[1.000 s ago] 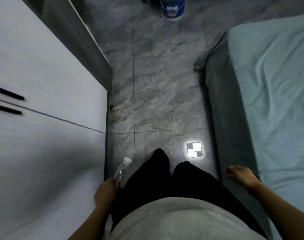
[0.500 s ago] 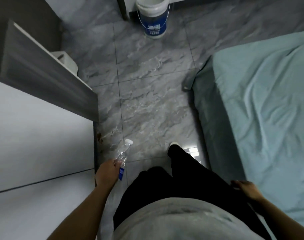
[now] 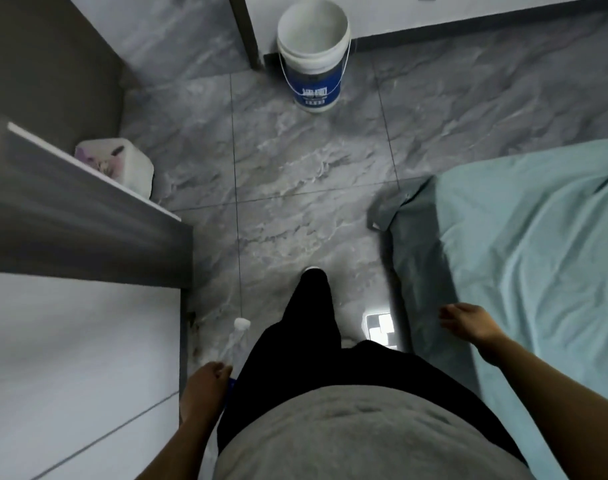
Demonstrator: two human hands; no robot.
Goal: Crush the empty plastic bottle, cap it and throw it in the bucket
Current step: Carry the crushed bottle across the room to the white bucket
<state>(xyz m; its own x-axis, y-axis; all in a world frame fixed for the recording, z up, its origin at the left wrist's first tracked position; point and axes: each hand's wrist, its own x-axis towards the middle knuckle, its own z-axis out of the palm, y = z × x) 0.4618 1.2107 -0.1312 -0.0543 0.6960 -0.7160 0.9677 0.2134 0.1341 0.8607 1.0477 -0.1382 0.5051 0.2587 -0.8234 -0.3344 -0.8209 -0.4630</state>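
Note:
My left hand (image 3: 205,381) hangs at my left side, shut on a clear plastic bottle (image 3: 236,344) with a white cap on it; the bottle points forward and its lower part is hidden by the hand. My right hand (image 3: 468,322) swings free beside the bed with its fingers loosely apart and nothing in it. The white bucket (image 3: 313,53) with a blue label and wire handle stands upright on the floor ahead, near the far wall, its mouth open to view.
A white and grey cabinet (image 3: 81,306) runs along my left. A bed with a teal sheet (image 3: 537,254) lies to my right. A small white flowered bin (image 3: 122,164) stands behind the cabinet. Grey marble floor tiles (image 3: 295,188) stretch between me and the bucket.
I have walked forward: the bucket has come nearer and fully into view. My left hand with the bottle swung back to my side and my right hand swung forward.

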